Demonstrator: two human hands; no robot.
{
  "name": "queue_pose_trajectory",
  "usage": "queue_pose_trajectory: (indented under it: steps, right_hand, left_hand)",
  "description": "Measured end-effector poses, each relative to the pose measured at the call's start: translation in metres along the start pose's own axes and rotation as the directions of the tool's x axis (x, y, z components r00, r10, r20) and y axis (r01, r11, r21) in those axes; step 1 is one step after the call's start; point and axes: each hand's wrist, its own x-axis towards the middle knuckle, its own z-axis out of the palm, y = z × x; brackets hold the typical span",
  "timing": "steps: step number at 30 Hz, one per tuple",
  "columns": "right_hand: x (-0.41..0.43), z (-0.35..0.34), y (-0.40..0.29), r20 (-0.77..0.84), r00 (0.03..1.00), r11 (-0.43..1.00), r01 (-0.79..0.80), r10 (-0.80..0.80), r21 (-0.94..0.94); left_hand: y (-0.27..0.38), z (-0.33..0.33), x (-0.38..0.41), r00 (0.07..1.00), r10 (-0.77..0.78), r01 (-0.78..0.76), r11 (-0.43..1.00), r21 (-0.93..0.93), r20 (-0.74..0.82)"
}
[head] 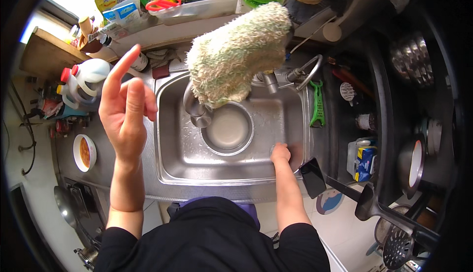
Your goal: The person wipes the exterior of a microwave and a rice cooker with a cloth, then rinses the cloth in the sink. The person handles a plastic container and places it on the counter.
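My left hand (129, 117) is raised over the counter left of the steel sink (177, 165), index finger extended and other fingers partly curled, with nothing in it. Down in the sink's right side, my right hand (281, 152) has its fingers bent near the basin floor; a small shiny mesh-like thing seems to show at its fingertips, but its grip is unclear. A round metal bowl (252, 131) with cloudy liquid sits in the basin. A fluffy pale green and cream cloth (238, 56) hangs above the sink's back edge and hides part of the faucet (201, 118).
A green peeler (317, 104) and a black phone (312, 178) lie right of the sink. Plastic jugs (90, 74) and a white bowl of orange-brown food (85, 153) stand at left. Red-handled scissors (163, 3) rest in a bin behind. A dark rack holds pans and utensils at right.
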Motion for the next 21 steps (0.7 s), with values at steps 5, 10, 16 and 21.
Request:
queue_pose_trajectory:
  steps: [5,10,16,21]
  right_hand:
    - [-0.011,-0.02,0.001,-0.03,0.999,0.99,0.032,-0.028,0.135]
    - [-0.007,-0.032,0.018,-0.063,0.996,0.813,0.09,-0.066,0.576]
    - [-0.068,-0.103,-0.012,0.073,0.846,-0.155,-0.181,-0.527,0.971]
    - [-0.113,-0.126,-0.079,0.018,0.774,-0.388,-0.336,-0.633,0.858]
  left_hand:
    - [-0.077,-0.023,-0.059,0.851,-0.475,0.431,0.876,-0.217,-0.226]
    - [-0.132,-0.022,-0.127,0.672,-0.732,0.718,0.681,-0.145,-0.107]
    - [-0.16,0.013,-0.173,0.471,-0.835,0.882,0.453,-0.13,0.285]
    - [-0.151,0.04,-0.163,0.425,-0.784,0.904,0.392,-0.17,0.452]
